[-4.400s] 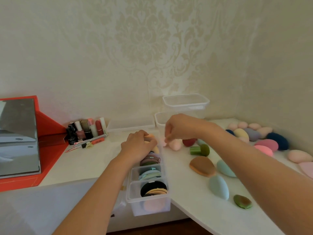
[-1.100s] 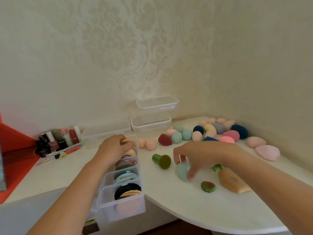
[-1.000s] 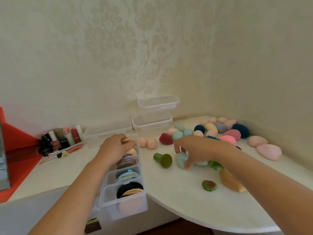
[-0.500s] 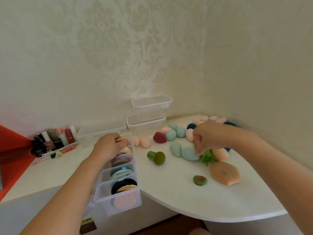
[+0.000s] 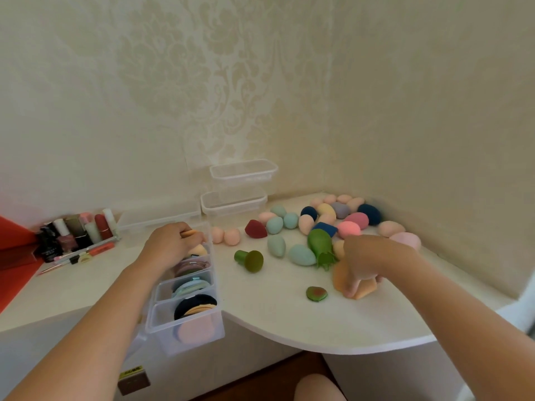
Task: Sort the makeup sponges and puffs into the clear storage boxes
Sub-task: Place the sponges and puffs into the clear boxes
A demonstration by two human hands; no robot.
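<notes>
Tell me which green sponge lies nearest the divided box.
The olive mushroom-shaped sponge, on its side just right of the divided box. The bright green leafy one and the avocado-shaped puff lie farther right.

The desk (image 5: 275,314) is white. The wall (image 5: 217,82) behind the clear box (image 5: 185,334) is cream with a pale leaf-and-flower pattern. In the box are a black puff (image 5: 195,301), a light blue puff (image 5: 191,286) and a peach puff (image 5: 189,233). Right of the box lie a dark green sponge (image 5: 250,260), a dark red sponge (image 5: 255,228), a pale blue-green sponge (image 5: 301,255), an orange puff (image 5: 366,289) and a small green sponge (image 5: 316,293) with a brown middle.
</notes>
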